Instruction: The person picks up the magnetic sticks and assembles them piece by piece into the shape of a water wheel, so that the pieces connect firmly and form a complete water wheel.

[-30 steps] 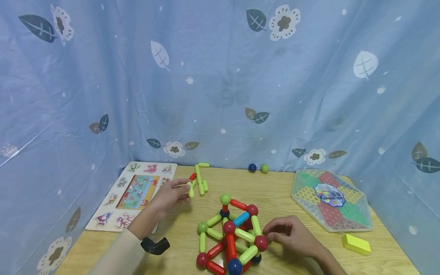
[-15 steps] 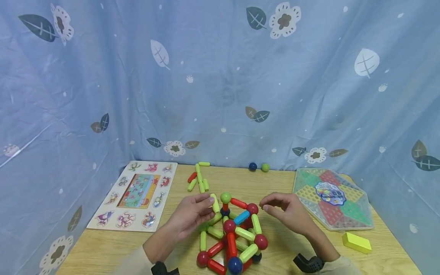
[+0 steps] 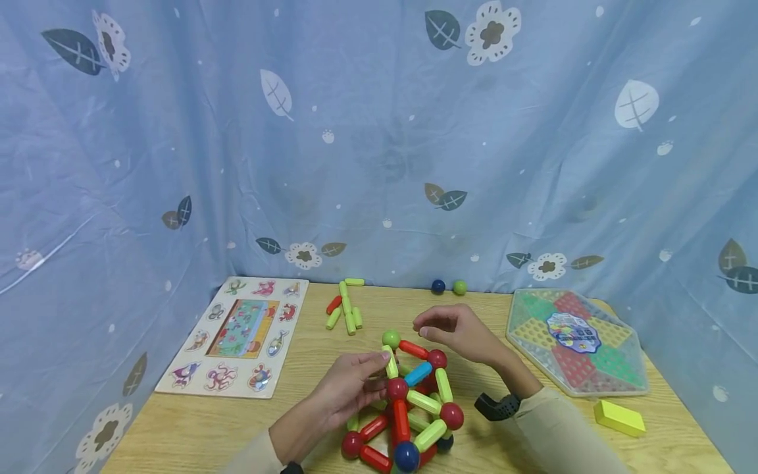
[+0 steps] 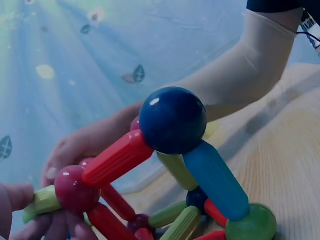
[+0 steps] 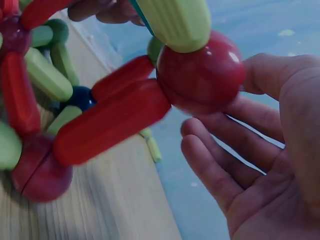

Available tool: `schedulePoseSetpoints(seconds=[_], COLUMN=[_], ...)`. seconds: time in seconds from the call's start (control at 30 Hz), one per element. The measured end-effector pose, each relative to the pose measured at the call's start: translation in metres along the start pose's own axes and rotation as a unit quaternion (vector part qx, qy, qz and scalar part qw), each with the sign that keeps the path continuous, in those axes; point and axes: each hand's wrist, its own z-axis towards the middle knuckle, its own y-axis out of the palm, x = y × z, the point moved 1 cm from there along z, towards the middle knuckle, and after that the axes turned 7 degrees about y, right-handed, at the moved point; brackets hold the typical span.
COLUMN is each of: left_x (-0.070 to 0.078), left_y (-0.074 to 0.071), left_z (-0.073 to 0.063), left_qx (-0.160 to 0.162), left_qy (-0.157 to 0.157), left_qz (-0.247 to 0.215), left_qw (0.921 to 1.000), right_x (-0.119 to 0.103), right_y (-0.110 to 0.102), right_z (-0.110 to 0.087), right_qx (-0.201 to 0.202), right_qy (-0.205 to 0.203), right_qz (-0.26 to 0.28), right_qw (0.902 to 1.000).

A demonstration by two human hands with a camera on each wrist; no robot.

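Note:
A frame of magnetic rods and balls [image 3: 401,421] stands at the front middle of the table, made of red, yellow-green and blue rods with red, green and dark blue balls. My left hand [image 3: 349,388] pinches a yellow-green magnetic rod [image 3: 390,362] between thumb and fingers at the top of it. In the left wrist view one end of this rod [image 4: 45,201] meets a red ball [image 4: 77,189]. Behind the frame's top, my right hand [image 3: 458,334] hovers with fingers loosely bent and nothing in them. The right wrist view has its fingertips right by a red ball [image 5: 200,75].
Several loose rods [image 3: 345,306] lie at the back, left of two balls, dark blue [image 3: 438,287] and green [image 3: 459,287]. A picture puzzle board [image 3: 195,382] lies at left. At right are a hexagonal game box [image 3: 571,332] and a yellow block [image 3: 619,418].
My left hand has brought the yellow-green rod from the loose rods to the frame's top. My right hand has risen from the frame's right side and moved left behind the top.

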Motion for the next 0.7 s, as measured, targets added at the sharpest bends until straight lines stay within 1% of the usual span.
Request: schedulePoseSetpoints(seconds=[0.17, 0.3, 0.4, 0.57, 0.63, 0.67, 0.7], left_x=[-0.004, -0.007, -0.01, -0.012, -0.013, -0.013, -0.012], left_y=[0.002, 0.004, 0.005, 0.005, 0.004, 0.002, 0.0], left_z=[0.004, 0.006, 0.005, 0.004, 0.003, 0.002, 0.0], left_qx=[-0.022, -0.041, -0.05, -0.049, -0.042, -0.04, -0.036], left_qy=[-0.009, -0.011, -0.013, -0.008, 0.006, 0.02, 0.041], left_qz=[0.013, 0.015, 0.016, 0.02, 0.047, 0.074, 0.115], left_qw=[0.9996, 0.999, 0.9985, 0.9986, 0.998, 0.9962, 0.9918], right_x=[-0.008, -0.015, -0.018, -0.017, -0.016, -0.016, -0.016], right_y=[0.01, 0.017, 0.021, 0.024, 0.024, 0.023, 0.023], right_z=[0.017, 0.026, 0.028, 0.026, 0.025, 0.023, 0.022], right_qx=[-0.074, -0.117, -0.129, -0.125, -0.122, -0.121, -0.119], right_qy=[0.026, 0.039, 0.049, 0.051, 0.046, 0.046, 0.048], right_qz=[0.042, 0.041, 0.031, 0.025, 0.02, 0.019, 0.017], right_qw=[0.996, 0.9915, 0.9899, 0.9905, 0.9912, 0.9914, 0.9916])
